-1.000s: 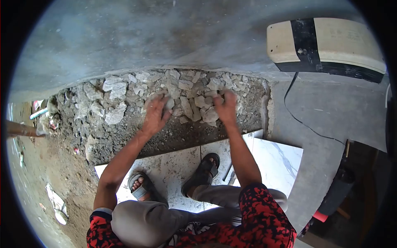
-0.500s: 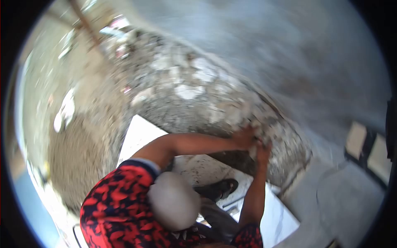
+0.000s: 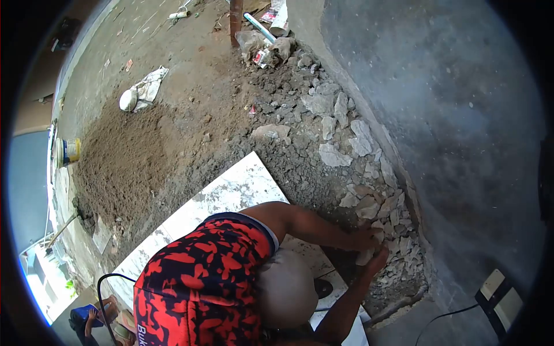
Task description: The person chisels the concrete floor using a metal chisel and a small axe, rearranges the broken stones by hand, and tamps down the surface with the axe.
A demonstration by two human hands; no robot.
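My left hand (image 3: 363, 237) and my right hand (image 3: 377, 260) are close together low over the rubble at the wall's foot. Their fingers are closed around a pale piece of broken concrete (image 3: 365, 257), partly covered by the hands. Beyond the fingertips lies a heap of grey broken concrete pieces (image 3: 405, 254). Larger flat slabs (image 3: 362, 138) lie further along the wall. Under my arms is a white marbled tile (image 3: 242, 184), smeared with dirt. A grey cap (image 3: 287, 288) and a red-and-black shirt (image 3: 202, 265) hide part of it.
A grey wall (image 3: 438, 132) borders the rubble on the right. At left are a sand heap (image 3: 121, 155), a white sack (image 3: 151, 85) and a bucket (image 3: 68, 151). A post (image 3: 236, 22) stands among litter. Another person (image 3: 89, 316) is at lower left. A cable (image 3: 447, 314) crosses the floor.
The view has turned and steadied, so the surroundings are sharper. My body fills more of the lower middle, and both hands remain together at the rubble.
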